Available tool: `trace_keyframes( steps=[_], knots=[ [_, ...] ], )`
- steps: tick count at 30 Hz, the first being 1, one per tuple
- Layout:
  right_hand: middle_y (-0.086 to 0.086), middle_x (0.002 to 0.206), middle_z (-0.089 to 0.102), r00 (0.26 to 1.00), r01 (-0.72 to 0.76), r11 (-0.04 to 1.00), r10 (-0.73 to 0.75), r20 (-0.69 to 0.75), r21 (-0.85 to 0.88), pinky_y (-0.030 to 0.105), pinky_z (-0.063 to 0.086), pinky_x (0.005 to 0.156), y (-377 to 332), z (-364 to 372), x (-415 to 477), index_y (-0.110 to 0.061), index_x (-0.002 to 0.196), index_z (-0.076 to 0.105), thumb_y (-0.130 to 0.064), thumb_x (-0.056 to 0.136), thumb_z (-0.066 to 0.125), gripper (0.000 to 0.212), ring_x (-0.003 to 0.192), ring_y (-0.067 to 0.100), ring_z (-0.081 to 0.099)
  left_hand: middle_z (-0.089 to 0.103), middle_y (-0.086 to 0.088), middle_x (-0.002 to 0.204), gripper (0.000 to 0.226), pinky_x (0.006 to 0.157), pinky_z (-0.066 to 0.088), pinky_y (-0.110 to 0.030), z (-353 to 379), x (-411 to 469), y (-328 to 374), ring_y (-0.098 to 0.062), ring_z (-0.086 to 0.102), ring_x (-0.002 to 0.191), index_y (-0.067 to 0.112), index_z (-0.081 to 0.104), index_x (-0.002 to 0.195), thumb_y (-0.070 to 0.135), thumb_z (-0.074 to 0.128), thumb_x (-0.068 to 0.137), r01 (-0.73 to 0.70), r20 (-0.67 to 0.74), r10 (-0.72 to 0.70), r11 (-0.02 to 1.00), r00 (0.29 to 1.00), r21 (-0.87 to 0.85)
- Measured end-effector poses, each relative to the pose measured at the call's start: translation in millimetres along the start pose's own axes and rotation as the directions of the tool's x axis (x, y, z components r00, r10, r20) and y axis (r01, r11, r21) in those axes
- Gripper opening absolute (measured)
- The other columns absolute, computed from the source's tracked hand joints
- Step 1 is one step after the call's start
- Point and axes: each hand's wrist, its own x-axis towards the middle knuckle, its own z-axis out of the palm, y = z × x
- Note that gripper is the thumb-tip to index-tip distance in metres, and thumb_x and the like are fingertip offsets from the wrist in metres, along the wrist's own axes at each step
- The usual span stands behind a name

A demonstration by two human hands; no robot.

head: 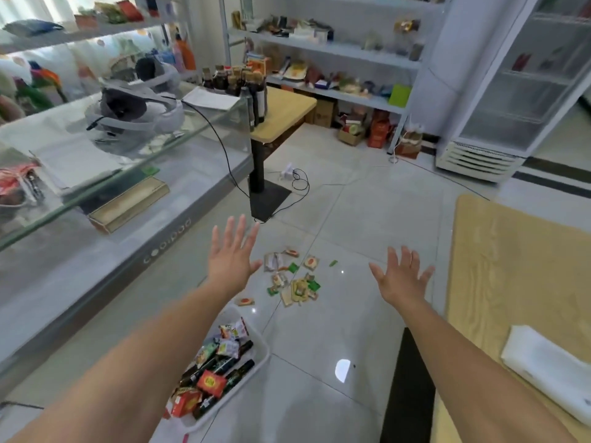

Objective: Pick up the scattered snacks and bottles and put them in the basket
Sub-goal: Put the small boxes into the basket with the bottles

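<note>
Nearest the viewer, a white basket sits on the pale tiled floor at lower centre, partly hidden behind the left forearm; it holds several dark bottles lying on their sides among red and orange snack packets and smaller wrapped ones. To the right, a wood-grain bench carries a folded white plastic bag, with a dark panel on its near-left edge. Both bare arms reach forward over the floor. The left hand is held flat, palm down, its fingers spread apart and holding nothing; the right hand is likewise open with its fingers splayed and empty. Between and just beyond the two hands, a cluster of scattered snacks lies on the tiles, small tan, orange and green packets, one orange packet lying apart close to the basket's far corner. On the left runs a glass display counter with a grey headset on top. Farther back a small wooden table on a black pedestal carries upright dark bottles, a cable and adapter lie on the floor beside its base, and stocked wall shelves and a glass-door fridge stand at the rear.
</note>
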Motion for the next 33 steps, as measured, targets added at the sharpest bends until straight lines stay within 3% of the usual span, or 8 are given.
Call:
trace_keyframes(
  steps=[10, 16, 22, 25, 29, 30, 31, 33],
  knots=[
    [0.005, 0.16, -0.004, 0.993, 0.104, 0.995, -0.104, -0.048, 0.001, 0.058, -0.008, 0.114, -5.8, -34.8, 142.0, -0.02, 0.152, 0.008, -0.055, 0.097, 0.02, 0.067, 0.147, 0.027, -0.008, -0.022, -0.009, 0.157, 0.08, 0.113, -0.014, -0.051, -0.5, 147.7, 37.4, -0.03, -0.021, 0.144, 0.022, -0.019, 0.149, 0.058, 0.028, 0.095, 0.085, -0.009, -0.085, 0.996, 0.996, 0.006],
    [0.003, 0.16, -0.006, 0.965, 0.252, 0.962, -0.258, -0.05, -0.101, 0.056, -0.008, 0.115, -42.2, -66.2, 282.3, -0.021, 0.152, 0.005, -0.056, 0.096, 0.019, 0.067, 0.147, 0.025, -0.009, -0.019, -0.01, 0.158, 0.083, 0.114, -0.012, -0.051, 6.2, 272.7, 54.8, -0.031, -0.018, 0.145, 0.022, -0.018, 0.149, 0.058, 0.032, 0.094, 0.173, 0.01, -0.173, 0.983, 0.985, -0.06],
    [0.004, 0.16, -0.005, 0.889, 0.447, 0.878, -0.457, -0.021, -0.171, 0.055, -0.01, 0.114, -78.8, -83.7, 401.8, -0.022, 0.152, 0.004, -0.057, 0.096, 0.018, 0.067, 0.148, 0.026, -0.009, -0.016, -0.009, 0.159, 0.082, 0.114, -0.011, -0.052, 17.6, 361.2, 57.3, -0.031, -0.017, 0.145, 0.022, -0.014, 0.15, 0.057, 0.034, 0.094, 0.265, 0.057, -0.261, 0.961, 0.964, -0.077],
    [0.004, 0.16, -0.006, 0.832, 0.545, 0.811, -0.555, 0.015, -0.211, 0.055, -0.009, 0.114, -99.5, -82.8, 464.0, -0.023, 0.152, 0.002, -0.06, 0.094, 0.013, 0.069, 0.148, 0.025, -0.01, -0.016, -0.009, 0.159, 0.082, 0.115, -0.01, -0.052, 30.2, 398.0, 55.1, -0.031, -0.016, 0.145, 0.022, -0.014, 0.15, 0.056, 0.036, 0.094, 0.371, 0.084, -0.365, 0.926, 0.927, -0.074],
    [0.002, 0.16, -0.004, 0.689, 0.706, 0.646, -0.721, 0.071, -0.291, 0.055, -0.008, 0.114, -134.4, -73.1, 553.9, -0.025, 0.151, 0.001, -0.073, 0.054, -0.038, 0.115, 0.148, 0.025, -0.007, -0.02, -0.009, 0.158, 0.086, 0.113, -0.013, -0.051, 50.9, 442.0, 62.0, -0.03, -0.02, 0.144, 0.022, -0.017, 0.149, 0.056, 0.039, 0.093, 0.573, 0.149, -0.56, 0.817, 0.815, -0.063],
    [0.002, 0.16, -0.004, 0.649, 0.74, 0.601, -0.755, 0.088, -0.302, 0.054, -0.009, 0.114, -144.5, -72.1, 575.8, -0.026, 0.151, 0.0, -0.072, 0.051, -0.041, 0.118, 0.148, 0.025, -0.006, -0.021, -0.009, 0.157, 0.087, 0.113, -0.013, -0.05, 57.6, 452.1, 66.6, -0.03, -0.02, 0.144, 0.022, -0.018, 0.149, 0.056, 0.039, 0.093, 0.627, 0.168, -0.612, 0.777, 0.773, -0.058],
    [0.002, 0.16, -0.005, 0.607, 0.774, 0.555, -0.787, 0.108, -0.304, 0.054, -0.008, 0.115, -154.7, -71.6, 595.8, -0.026, 0.151, -0.001, -0.073, 0.058, -0.035, 0.109, 0.148, 0.024, -0.007, -0.021, -0.009, 0.157, 0.088, 0.114, -0.013, -0.05, 62.7, 462.1, 71.1, -0.03, -0.02, 0.144, 0.022, -0.019, 0.149, 0.056, 0.04, 0.093, 0.678, 0.184, -0.66, 0.732, 0.728, -0.059],
    [0.003, 0.16, -0.006, 0.488, 0.855, 0.423, -0.853, 0.187, -0.3, 0.054, -0.006, 0.116, -172.4, -75.2, 630.4, -0.025, 0.152, -0.002, -0.068, 0.084, -0.005, 0.08, 0.148, 0.024, -0.008, -0.022, -0.008, 0.157, 0.088, 0.114, -0.012, -0.05, 67.9, 474.9, 85.7, -0.03, -0.019, 0.145, 0.022, -0.019, 0.149, 0.056, 0.039, 0.093, 0.77, 0.243, -0.737, 0.634, 0.63, -0.073]
  ],
)
